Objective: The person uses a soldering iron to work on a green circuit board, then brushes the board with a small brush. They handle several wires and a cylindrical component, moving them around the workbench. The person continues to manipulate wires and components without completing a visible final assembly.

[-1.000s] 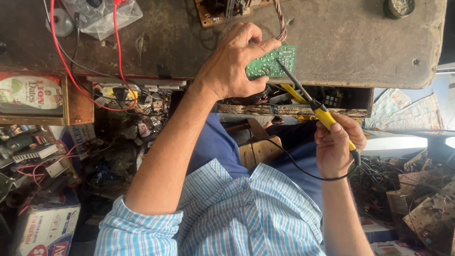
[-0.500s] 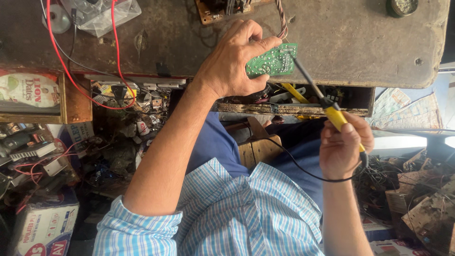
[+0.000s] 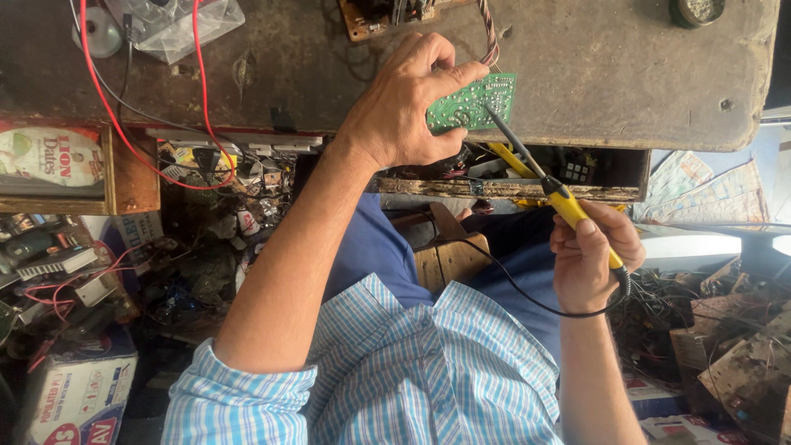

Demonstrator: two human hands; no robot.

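While the worn brown workbench [image 3: 626,58] is filling the top of the view, we are taking it as our landmark and placing everything else against it. Below its near edge an open drawer [image 3: 593,169] crammed with parts is gaping. Towards the bench's left end a clear plastic bag [image 3: 177,25] and a red wire [image 3: 202,99] are lying on the top, the wire trailing down over the edge.

At the bench's near edge, roughly at its middle, we are holding a small green circuit board [image 3: 474,100]. Our left hand [image 3: 404,103] is pinching it, thumb under the lower edge and fingers curled over the top, so the board is sitting tilted with its solder side facing us. A twisted bundle of wires [image 3: 488,29] is running from the board's top edge up across the bench.

Our right hand [image 3: 589,255] is hanging well below the bench edge, in front of the drawer, closed firmly round the yellow handle of a soldering iron [image 3: 568,204]. The iron's long axis is slanting up and to the left from this grip, and its dark tip is meeting the board near the middle of the green face. So the board is lying up and left of the right hand along the iron's own line, while the left hand is already on it. A black cord [image 3: 527,297] is looping down from the handle's rear end across our lap.

The board is looking pale green, rectangular, speckled with silvery solder points; finer detail is too small to tell.
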